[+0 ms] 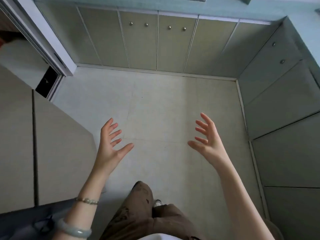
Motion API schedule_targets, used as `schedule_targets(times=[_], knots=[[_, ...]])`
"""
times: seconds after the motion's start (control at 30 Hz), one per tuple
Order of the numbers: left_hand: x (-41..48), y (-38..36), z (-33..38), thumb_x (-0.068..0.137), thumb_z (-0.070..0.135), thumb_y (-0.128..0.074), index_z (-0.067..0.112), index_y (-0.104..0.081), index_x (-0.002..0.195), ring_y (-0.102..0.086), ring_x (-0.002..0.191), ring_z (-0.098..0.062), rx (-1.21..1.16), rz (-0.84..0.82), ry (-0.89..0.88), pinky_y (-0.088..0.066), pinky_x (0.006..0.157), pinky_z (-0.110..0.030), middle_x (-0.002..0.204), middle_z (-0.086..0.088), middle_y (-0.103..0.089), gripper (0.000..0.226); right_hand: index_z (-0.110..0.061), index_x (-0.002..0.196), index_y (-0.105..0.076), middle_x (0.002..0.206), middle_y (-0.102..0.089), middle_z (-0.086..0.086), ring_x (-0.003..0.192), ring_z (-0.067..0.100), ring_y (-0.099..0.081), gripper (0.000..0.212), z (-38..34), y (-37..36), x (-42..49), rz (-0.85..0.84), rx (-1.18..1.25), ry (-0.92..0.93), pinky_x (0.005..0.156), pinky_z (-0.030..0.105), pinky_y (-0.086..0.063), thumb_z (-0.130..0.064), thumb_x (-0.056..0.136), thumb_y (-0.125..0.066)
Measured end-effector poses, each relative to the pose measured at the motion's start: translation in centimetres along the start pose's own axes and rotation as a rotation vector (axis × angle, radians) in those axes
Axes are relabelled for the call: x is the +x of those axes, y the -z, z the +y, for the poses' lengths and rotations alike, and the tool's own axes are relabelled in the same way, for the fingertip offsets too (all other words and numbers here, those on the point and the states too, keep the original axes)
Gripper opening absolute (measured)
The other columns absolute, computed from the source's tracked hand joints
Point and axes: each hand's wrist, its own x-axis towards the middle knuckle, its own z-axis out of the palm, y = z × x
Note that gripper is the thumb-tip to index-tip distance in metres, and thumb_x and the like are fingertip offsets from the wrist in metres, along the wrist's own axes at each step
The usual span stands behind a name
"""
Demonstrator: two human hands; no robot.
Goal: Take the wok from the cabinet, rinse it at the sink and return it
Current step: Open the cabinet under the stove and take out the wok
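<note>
Doorway [52, 40] at the far left, white-framed, running off at a slant. Below it, grey wall panels [57, 144] split by one dark seam. The person's left arm comes up from the bottom edge with two ornaments on the wrist: a pale bangle [76, 232] lower down and a thin bead bracelet [86, 200] above it. The left hand [110, 146] is spread wide, palm turned inward, holding nothing, over the light floor [164, 104].

Straight ahead stand six cabinet doors [138, 40], all closed, with four round knobs [146, 24] in two pairs on the middle two. Brown trousers [138, 213] and one white shoe toe [158, 203] show at the bottom.

The right hand [209, 144] mirrors the other: fingers fanned, palm inward, empty, well apart from its partner. Along the right wall runs another bank of closed fronts [277, 80] with two knobs [282, 61].

The wok does not show from here, so I cannot tell where it is, which way it points or how its long axis lies.
</note>
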Motion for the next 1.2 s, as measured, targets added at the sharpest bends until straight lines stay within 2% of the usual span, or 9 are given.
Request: schedule_targets(times=[0.13,0.33,0.53,0.67,0.93,1.03,1.2], knots=[[3.5,-0.3,0.3,0.063,0.021,-0.077,0.056,-0.031,0.128,-0.05,0.123,-0.002,-0.005,-0.02,0.01,-0.043,0.094,-0.02,0.132,0.025,-0.043,0.087,-0.035,0.143,-0.028,0.138,-0.045,-0.003,0.124,0.01,-0.048,0.089,-0.4,-0.2,3.3,-0.002,0.011,-0.016,0.096,0.03,-0.045,0.003,0.076,-0.072],[12.1,-0.2,0.5,0.064,0.021,-0.078,0.052,-0.03,0.131,-0.05,0.123,-0.001,0.002,-0.032,0.001,-0.043,0.094,-0.019,0.134,0.02,-0.043,0.088,-0.035,0.143,-0.028,0.138,-0.045,-0.003,0.123,0.01,-0.048,0.088,-1.7,-1.4,11.3,0.022,0.011,-0.031,0.096,0.03,-0.045,0.003,0.076,-0.072],[21.6,0.6,1.2,0.071,0.0,-0.078,0.047,-0.031,0.131,-0.05,0.121,-0.004,0.006,-0.048,-0.015,-0.042,0.094,-0.022,0.134,0.012,-0.043,0.089,-0.035,0.142,-0.028,0.139,-0.045,-0.002,0.124,0.012,-0.048,0.088,-4.3,-3.1,19.8,0.068,0.016,-0.011,0.097,0.033,-0.046,0.003,0.076,-0.073],[27.5,0.5,2.4,0.072,0.003,-0.078,0.045,-0.03,0.134,-0.05,0.12,0.002,0.031,-0.087,-0.024,-0.043,0.094,-0.019,0.135,0.015,-0.042,0.089,-0.036,0.142,-0.028,0.139,-0.045,-0.003,0.124,0.012,-0.048,0.088,-6.0,-3.5,24.8,0.073,0.02,-0.004,0.097,0.033,-0.046,0.002,0.077,-0.073],[37.6,-2.2,3.3,0.073,0.004,-0.078,0.046,-0.031,0.133,-0.049,0.122,-0.001,0.025,-0.1,-0.023,-0.043,0.094,-0.017,0.133,0.022,-0.042,0.087,-0.037,0.142,-0.029,0.138,-0.045,-0.005,0.123,0.011,-0.049,0.087,-7.6,-2.6,35.6,0.074,-0.002,-0.01,0.095,0.031,-0.046,0.001,0.077,-0.073],[41.9,-3.5,3.7,0.073,0.004,-0.078,0.048,-0.031,0.132,-0.05,0.121,0.001,0.025,-0.078,-0.018,-0.043,0.092,-0.015,0.133,0.022,-0.043,0.087,-0.038,0.142,-0.029,0.137,-0.045,-0.006,0.123,0.01,-0.049,0.087,-8.1,-1.9,40.6,0.052,-0.005,-0.004,0.096,0.031,-0.046,0.0,0.077,-0.073],[49.1,-5.8,5.2,0.073,0.002,-0.077,0.046,-0.033,0.131,-0.05,0.121,0.001,0.009,-0.013,-0.009,-0.043,0.094,-0.018,0.135,0.018,-0.043,0.086,-0.04,0.138,-0.03,0.136,-0.046,-0.005,0.123,0.012,-0.049,0.087,-9.4,-0.3,49.0,0.019,-0.008,0.006,0.096,0.033,-0.046,0.002,0.076,-0.073]])
